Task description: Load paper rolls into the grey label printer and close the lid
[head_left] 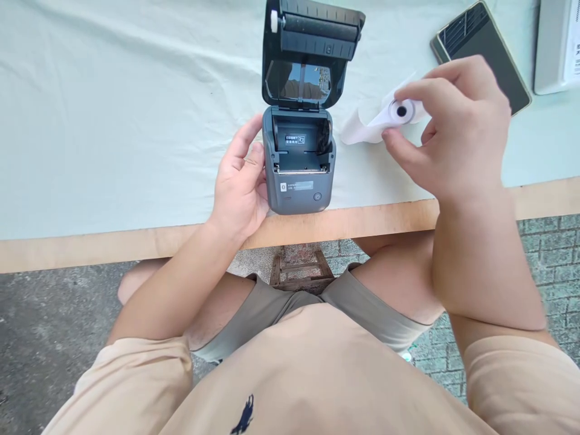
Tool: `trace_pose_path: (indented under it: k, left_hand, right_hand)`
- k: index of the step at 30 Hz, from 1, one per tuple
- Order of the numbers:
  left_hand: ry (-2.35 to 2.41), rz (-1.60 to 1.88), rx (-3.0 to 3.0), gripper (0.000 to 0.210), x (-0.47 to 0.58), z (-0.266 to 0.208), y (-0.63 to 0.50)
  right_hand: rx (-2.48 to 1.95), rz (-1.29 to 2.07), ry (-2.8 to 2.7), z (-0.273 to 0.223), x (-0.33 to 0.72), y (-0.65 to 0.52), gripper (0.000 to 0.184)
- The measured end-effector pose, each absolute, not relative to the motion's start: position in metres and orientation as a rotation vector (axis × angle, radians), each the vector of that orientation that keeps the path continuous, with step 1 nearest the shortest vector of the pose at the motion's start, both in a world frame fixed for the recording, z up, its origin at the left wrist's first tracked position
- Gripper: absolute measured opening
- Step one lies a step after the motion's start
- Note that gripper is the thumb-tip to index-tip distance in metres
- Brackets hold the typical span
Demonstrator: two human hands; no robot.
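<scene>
A dark grey portable label printer (pixel 299 196) stands near the table's front edge with its lid (pixel 312 36) swung up and back. Its paper bay shows no roll inside. My left hand (pixel 242 181) grips the printer's left side, thumb near the upper edge and fingers partly hidden behind it. To the right of the printer, my right hand (pixel 457 121) pinches a small white paper roll (pixel 401 112) between thumb and fingers. The roll's dark core faces me, and a loose strip of its paper trails left toward the printer.
A dark-screened phone (pixel 489 60) lies at the upper right, behind my right hand. Beside it is a white box-like object (pixel 557 48), cut off by the frame. A pale cloth (pixel 113 121) covers the table, leaving a bare wooden front edge (pixel 90 248).
</scene>
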State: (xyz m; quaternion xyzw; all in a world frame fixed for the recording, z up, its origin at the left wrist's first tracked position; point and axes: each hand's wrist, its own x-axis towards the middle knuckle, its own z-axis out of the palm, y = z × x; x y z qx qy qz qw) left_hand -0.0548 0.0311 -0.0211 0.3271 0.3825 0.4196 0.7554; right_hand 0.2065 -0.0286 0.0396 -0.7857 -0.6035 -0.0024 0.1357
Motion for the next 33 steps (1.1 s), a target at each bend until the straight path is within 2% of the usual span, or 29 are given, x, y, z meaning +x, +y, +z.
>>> trace_pose_path:
  k: [3, 8, 19, 29, 33]
  left_hand:
    - [0.848, 0.899, 0.733, 0.031, -0.055, -0.021, 0.030]
    - [0.858, 0.890, 0.759, 0.034, -0.056, -0.021, 0.029]
    - [0.857, 0.886, 0.749, 0.034, -0.056, -0.020, 0.030]
    - [0.794, 0.917, 0.739, 0.030, -0.056, -0.022, 0.030]
    - [0.845, 0.904, 0.776, 0.036, -0.056, -0.022, 0.029]
  right_hand:
    - [-2.414, 0.042, -1.763, 0.043, 0.200, -0.026, 0.036]
    - [-2.258, 0.028, -1.809, 0.044, 0.201, -0.028, 0.025]
    - [-2.308, 0.087, -1.845, 0.044, 0.200, -0.026, 0.027]
    - [-1.976, 0.215, -1.927, 0.035, 0.198, -0.026, 0.024]
    - [-1.559, 0.282, -1.688, 0.052, 0.197, -0.039, 0.046]
